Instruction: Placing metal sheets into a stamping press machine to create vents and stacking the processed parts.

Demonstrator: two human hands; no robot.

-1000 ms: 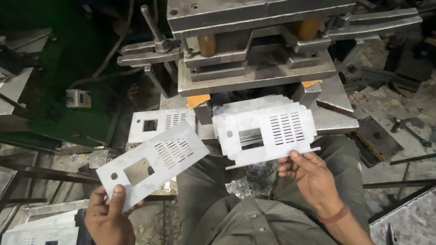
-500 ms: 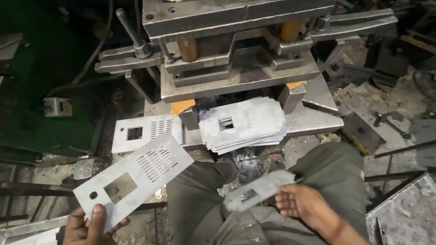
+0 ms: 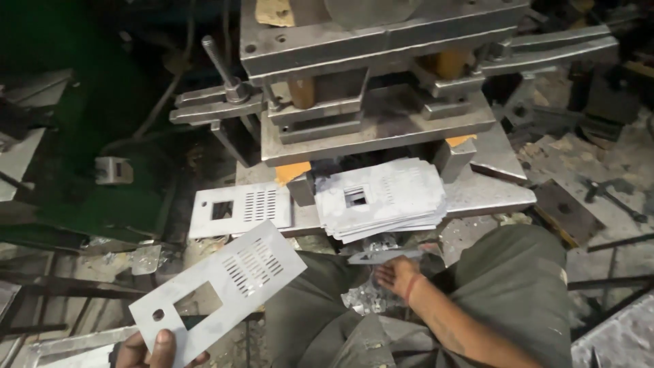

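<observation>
Two hands | left hand (image 3: 153, 349) clamps punched plate (image 3: 221, 288) | right hand (image 3: 395, 274) pinches blank sheet (image 3: 381, 255)

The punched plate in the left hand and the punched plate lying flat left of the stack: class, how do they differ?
The held plate is tilted, gripped at its lower edge by the left hand; the lying plate rests flat, untouched. The held plate looks larger, being nearer the camera. Both are grey sheet metal with a square cut-out and slot rows.

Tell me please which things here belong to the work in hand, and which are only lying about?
In the work:
- left hand holding a punched plate
- right hand holding a thin metal piece
- stack of plates
- press die

Lying about:
- single plate beside the die
- scrap pieces on the floor
</observation>
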